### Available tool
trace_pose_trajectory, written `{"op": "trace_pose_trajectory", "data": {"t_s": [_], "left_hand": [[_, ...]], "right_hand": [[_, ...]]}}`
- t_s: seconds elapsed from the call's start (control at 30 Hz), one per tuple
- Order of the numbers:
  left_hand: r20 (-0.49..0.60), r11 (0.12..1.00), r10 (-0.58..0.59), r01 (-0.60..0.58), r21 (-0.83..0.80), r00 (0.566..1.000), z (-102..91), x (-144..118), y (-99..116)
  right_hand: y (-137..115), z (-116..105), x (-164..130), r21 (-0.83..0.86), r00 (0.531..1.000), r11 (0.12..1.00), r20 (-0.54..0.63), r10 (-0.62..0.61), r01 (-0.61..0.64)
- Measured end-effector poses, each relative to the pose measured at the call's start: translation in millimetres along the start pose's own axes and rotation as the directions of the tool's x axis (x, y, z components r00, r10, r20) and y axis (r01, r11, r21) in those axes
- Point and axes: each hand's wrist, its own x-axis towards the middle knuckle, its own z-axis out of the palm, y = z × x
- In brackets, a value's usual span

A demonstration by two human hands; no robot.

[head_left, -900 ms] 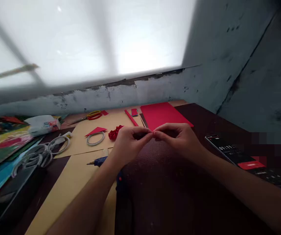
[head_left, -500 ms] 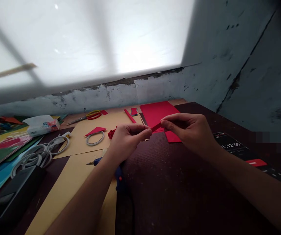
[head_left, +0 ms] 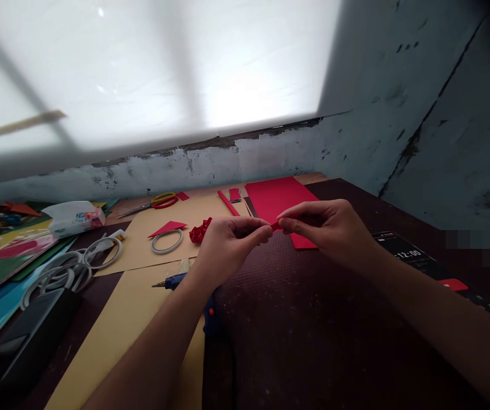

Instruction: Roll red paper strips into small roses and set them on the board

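Clutter is spread well to the left of the fingers: coils of white wire (head_left: 63,267), a tape ring (head_left: 167,241) with a red paper triangle (head_left: 167,228) just behind it, and scissors (head_left: 156,202) farther back, all laid on tan card (head_left: 142,250) and apart from the hands. A crumpled red paper flower (head_left: 199,230) sits just left of the left hand (head_left: 228,246), near enough to be picked up, and a blue glue gun (head_left: 172,281) lies below that wrist. Between the two hands a small red paper strip (head_left: 275,225) is pinched: the left thumb and forefinger are closed on one end, the right hand (head_left: 328,230) is closed on the other, and the fingertips nearly meet, so the piece is held raised above the dark table (head_left: 313,330), apparently so it can be worked without touching anything. A red sheet (head_left: 277,196) lies flat just behind the fingers. To the right of the right wrist a phone (head_left: 433,267) is propped with its screen facing up.
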Motion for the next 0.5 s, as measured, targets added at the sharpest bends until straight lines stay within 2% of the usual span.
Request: {"op": "trace_pose_trajectory", "data": {"t_s": [0.13,0.2,0.27,0.3,0.37,0.47,0.5], "left_hand": [[-0.075,0.999,-0.031,0.033,0.03,0.997,-11.0,3,-8],[-0.153,0.999,-0.026,0.031,0.033,0.988,-18.4,6,-17],[-0.22,1.0,-0.024,0.023,-0.01,0.975,-23.1,9,-23],[-0.245,0.999,-0.02,0.012,-0.034,0.969,-23.7,10,-25],[-0.246,0.997,-0.006,-0.013,-0.075,0.969,-21.2,11,-25],[-0.116,0.992,0.015,-0.03,-0.124,0.993,-11.5,7,-18],[-0.067,0.991,0.022,-0.031,-0.131,0.998,-8.1,5,-16]], "right_hand": [[10,-17,10,0.019,0.987,1.0,-0.157,0.015,-0.012],[18,-27,17,0.13,0.96,0.992,-0.278,0.043,-0.007],[23,-33,22,0.193,0.942,0.981,-0.331,0.056,0.01],[24,-33,22,0.175,0.947,0.984,-0.319,0.045,0.013],[21,-27,19,0.083,0.975,0.997,-0.222,0.014,0.004],[12,-7,8,0.011,1.0,1.0,0.022,-0.009,0.009],[9,0,4,0.023,0.999,1.0,0.051,-0.011,0.01]]}}
